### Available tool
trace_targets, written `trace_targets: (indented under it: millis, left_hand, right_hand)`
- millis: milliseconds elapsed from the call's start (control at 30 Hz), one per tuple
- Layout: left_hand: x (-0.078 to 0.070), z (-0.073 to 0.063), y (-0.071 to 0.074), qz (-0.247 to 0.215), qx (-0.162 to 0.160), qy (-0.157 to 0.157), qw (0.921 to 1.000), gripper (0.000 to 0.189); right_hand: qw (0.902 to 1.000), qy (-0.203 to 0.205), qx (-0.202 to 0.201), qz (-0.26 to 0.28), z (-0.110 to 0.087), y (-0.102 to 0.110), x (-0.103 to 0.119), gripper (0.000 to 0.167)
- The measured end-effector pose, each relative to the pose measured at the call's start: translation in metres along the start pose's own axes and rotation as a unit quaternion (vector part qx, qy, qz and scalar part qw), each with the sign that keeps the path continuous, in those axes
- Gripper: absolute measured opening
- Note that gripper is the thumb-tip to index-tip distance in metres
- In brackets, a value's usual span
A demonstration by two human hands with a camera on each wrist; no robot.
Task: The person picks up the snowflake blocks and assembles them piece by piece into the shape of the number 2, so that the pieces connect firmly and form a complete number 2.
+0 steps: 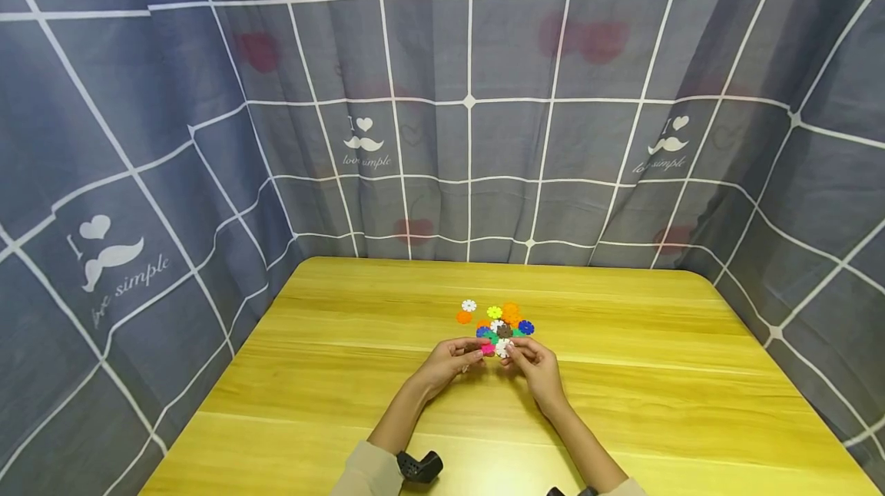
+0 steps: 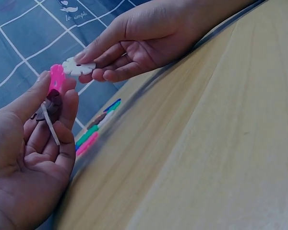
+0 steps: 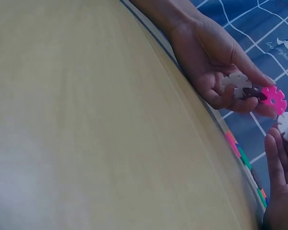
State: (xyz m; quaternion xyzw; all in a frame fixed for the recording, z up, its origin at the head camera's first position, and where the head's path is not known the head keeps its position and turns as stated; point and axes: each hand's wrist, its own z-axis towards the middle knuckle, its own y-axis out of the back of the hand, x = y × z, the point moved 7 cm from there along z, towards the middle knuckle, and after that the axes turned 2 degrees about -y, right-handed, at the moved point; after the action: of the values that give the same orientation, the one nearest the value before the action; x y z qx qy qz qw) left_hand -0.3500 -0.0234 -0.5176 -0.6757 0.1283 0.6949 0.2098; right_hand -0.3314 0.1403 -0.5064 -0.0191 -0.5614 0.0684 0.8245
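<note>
My left hand point(image 1: 442, 367) pinches a pink snowflake disc point(image 2: 56, 78) by its edge between thumb and fingers. Joined to the pink one is a brown disc point(image 2: 52, 108), and a white disc point(image 3: 236, 85) follows at the palm end, making a short chain. In my right hand point(image 1: 541, 375) another white disc point(image 2: 77, 67) is pinched between thumb and fingertips. Its rim meets the pink disc's rim in the left wrist view; whether their slots interlock, I cannot tell. Both hands are raised a little over the table.
Loose discs lie just beyond the hands: orange point(image 1: 512, 312), yellow point(image 1: 494, 312), blue point(image 1: 527, 327), white point(image 1: 469, 305), brown point(image 1: 505, 332) and several others, some overlapping. A wood-grain table point(image 1: 664, 388) carries them. A grey-blue checked curtain point(image 1: 429, 135) surrounds its back and sides.
</note>
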Motion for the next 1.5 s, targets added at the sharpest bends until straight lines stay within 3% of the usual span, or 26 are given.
trace_targets:
  millis: [300, 400, 600, 767, 1000, 1267, 1500]
  left_hand:
    - [0.002, 0.001, -0.003, -0.004, 0.022, 0.012, 0.9997, 0.032]
    - [0.002, 0.001, -0.004, 0.005, 0.029, 0.007, 0.9995, 0.033]
    - [0.002, 0.001, -0.002, 0.012, 0.010, 0.001, 0.9999, 0.031]
    - [0.002, 0.001, 0.000, 0.015, -0.013, -0.004, 0.9998, 0.029]
    - [0.002, 0.001, 0.000, 0.008, 0.000, 0.000, 1.0000, 0.028]
    - [0.002, 0.001, -0.001, 0.004, 0.014, 0.004, 0.9999, 0.025]
    - [0.001, 0.000, -0.008, -0.024, 0.033, 0.029, 0.9988, 0.030]
  right_hand:
    - [0.9995, 0.006, -0.028, -0.010, 0.000, 0.002, 0.005, 0.019]
    - [0.9996, 0.002, -0.019, -0.020, -0.001, -0.001, 0.010, 0.017]
    - [0.9996, -0.001, -0.005, -0.029, -0.004, -0.010, 0.023, 0.016]
    - [0.9999, 0.003, 0.012, -0.012, -0.004, -0.011, 0.012, 0.015]
    - [0.9997, 0.007, 0.021, 0.006, -0.002, -0.012, -0.001, 0.019]
    - [0.9995, -0.002, 0.019, -0.026, -0.001, -0.014, 0.005, 0.015]
    - [0.9916, 0.021, 0.000, -0.127, 0.003, -0.011, 0.005, 0.014]
